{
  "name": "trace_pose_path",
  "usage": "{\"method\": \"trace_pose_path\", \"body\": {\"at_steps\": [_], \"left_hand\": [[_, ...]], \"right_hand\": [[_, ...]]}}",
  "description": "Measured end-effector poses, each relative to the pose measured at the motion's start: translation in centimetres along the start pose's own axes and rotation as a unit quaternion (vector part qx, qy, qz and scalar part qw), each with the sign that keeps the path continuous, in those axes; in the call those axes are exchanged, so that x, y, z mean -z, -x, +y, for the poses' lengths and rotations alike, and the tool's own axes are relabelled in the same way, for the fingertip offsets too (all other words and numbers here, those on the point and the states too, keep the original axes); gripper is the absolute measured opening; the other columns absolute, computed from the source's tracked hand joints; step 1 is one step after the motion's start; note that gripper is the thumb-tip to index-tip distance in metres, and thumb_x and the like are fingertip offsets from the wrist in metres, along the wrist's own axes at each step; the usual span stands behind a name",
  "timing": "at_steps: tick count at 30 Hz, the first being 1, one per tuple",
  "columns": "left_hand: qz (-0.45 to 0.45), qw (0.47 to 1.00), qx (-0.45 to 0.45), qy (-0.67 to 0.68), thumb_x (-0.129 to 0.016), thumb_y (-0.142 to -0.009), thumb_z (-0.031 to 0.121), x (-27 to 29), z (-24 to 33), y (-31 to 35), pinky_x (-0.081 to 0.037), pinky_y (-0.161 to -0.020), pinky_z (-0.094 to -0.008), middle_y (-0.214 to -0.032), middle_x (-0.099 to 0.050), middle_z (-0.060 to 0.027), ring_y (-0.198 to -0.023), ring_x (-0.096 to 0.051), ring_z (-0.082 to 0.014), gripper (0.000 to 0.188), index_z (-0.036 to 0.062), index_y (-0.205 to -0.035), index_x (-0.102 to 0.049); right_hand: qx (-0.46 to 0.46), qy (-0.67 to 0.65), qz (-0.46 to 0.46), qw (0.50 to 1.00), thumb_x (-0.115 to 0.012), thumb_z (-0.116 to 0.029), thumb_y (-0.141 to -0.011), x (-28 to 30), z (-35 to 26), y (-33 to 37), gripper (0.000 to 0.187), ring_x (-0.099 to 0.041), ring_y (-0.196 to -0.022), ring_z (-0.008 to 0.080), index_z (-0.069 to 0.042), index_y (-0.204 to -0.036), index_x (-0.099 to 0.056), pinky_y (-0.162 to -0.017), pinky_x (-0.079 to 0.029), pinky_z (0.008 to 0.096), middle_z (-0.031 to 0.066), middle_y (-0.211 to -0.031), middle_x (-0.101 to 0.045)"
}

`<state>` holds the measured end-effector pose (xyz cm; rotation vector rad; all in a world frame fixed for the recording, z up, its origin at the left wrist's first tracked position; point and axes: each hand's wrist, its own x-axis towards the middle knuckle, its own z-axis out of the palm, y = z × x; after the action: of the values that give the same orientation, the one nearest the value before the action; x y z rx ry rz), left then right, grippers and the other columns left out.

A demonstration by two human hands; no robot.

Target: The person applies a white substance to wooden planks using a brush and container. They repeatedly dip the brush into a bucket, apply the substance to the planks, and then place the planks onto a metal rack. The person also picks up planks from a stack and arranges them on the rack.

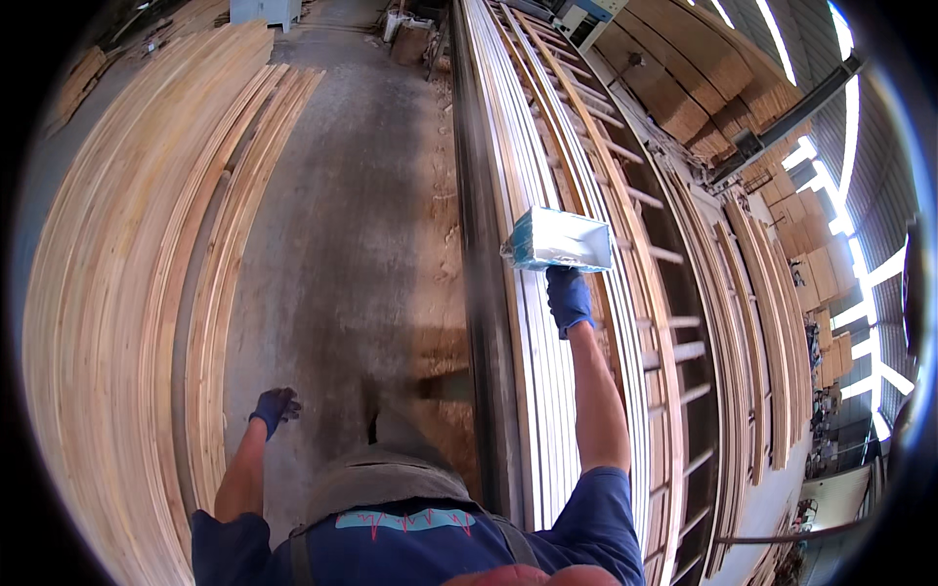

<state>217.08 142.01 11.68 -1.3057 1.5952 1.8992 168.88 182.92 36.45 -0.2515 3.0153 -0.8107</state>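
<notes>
My right hand (569, 301), in a dark blue glove, is closed around the near side of a box-shaped glue spreader (559, 242), blue outside and white inside. Its outer walls are smeared with white. It is over a row of long narrow wooden strips (540, 342) whose upper faces look whitish and shiny; whether it touches them I cannot tell. Well away to the left, my left hand (277, 406) hangs low beside my body in a matching glove. Its fingers are loosely bent and slightly apart, with nothing seen in them.
Long boards (117, 254) lie stacked along the left, beyond a grey concrete floor (332, 195). A dark metal rail (479, 293) borders the strips. Right of them runs a roller conveyor (668, 256), then more timber (747, 332). Large wood stacks (684, 73) stand at the far right.
</notes>
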Motion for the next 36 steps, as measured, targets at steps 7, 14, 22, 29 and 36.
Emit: {"method": "trace_pose_path", "body": {"at_steps": [7, 14, 22, 29, 36], "left_hand": [[0.017, 0.981, 0.168, 0.094, -0.044, -0.096, 0.041, 2.2, 0.7, -7.2, -0.045, -0.063, -0.0392, -0.093, -0.069, -0.0114, -0.070, -0.064, -0.0240, 0.036, 0.0099, -0.111, -0.055], [0.015, 0.972, 0.227, 0.055, -0.044, -0.094, 0.044, 7.7, 13.9, -20.6, -0.046, -0.065, -0.0441, -0.094, -0.069, -0.0135, -0.073, -0.065, -0.0292, 0.041, 0.0081, -0.110, -0.056], [0.009, 1.000, 0.004, 0.025, -0.050, -0.093, 0.039, 12.1, 58.0, -44.3, -0.047, -0.065, -0.0328, -0.092, -0.071, -0.0082, -0.070, -0.066, -0.0206, 0.030, 0.0150, -0.108, -0.060], [-0.105, 0.991, 0.082, -0.023, -0.041, -0.093, 0.047, 15.9, 73.6, -64.1, -0.043, -0.080, -0.0369, -0.110, -0.064, -0.0069, -0.094, -0.060, -0.0234, 0.042, 0.0199, -0.120, -0.058], [-0.335, 0.413, -0.174, -0.829, -0.036, -0.095, 0.043, 17.6, 79.3, -72.1, -0.035, -0.095, -0.0424, -0.128, -0.051, -0.0071, -0.112, -0.049, -0.0266, 0.043, 0.0195, -0.129, -0.048]], "right_hand": [[0.099, -0.036, 0.043, 0.994, -0.049, -0.043, -0.091, -5.4, -4.5, -24.7, 0.041, -0.050, -0.038, 0.0149, -0.009, -0.070, -0.055, -0.036, -0.040, 0.0325, 0.0022, -0.049, -0.049], [-0.062, -0.040, -0.061, 0.995, -0.043, -0.042, -0.093, -8.8, -17.2, -43.7, 0.041, -0.061, -0.084, 0.0456, -0.006, -0.103, -0.062, -0.066, -0.048, 0.0529, 0.0264, -0.092, -0.064], [0.034, 0.082, -0.036, 0.995, -0.041, -0.039, -0.094, -13.5, -22.2, -65.7, 0.041, -0.054, -0.103, 0.0478, -0.010, -0.119, -0.056, -0.085, -0.045, 0.0530, 0.0272, -0.112, -0.059], [0.176, -0.143, 0.123, 0.966, -0.053, -0.022, -0.091, -20.0, -29.5, -81.9, 0.025, -0.063, -0.093, 0.0352, -0.004, -0.105, -0.064, -0.083, -0.048, 0.0443, 0.0207, -0.102, -0.066], [-0.002, -0.015, 0.082, 0.997, -0.054, -0.027, -0.083, -23.4, -33.9, -85.8, 0.028, -0.067, -0.087, 0.0332, -0.007, -0.095, -0.069, -0.075, -0.053, 0.0449, 0.0188, -0.097, -0.068]]}}
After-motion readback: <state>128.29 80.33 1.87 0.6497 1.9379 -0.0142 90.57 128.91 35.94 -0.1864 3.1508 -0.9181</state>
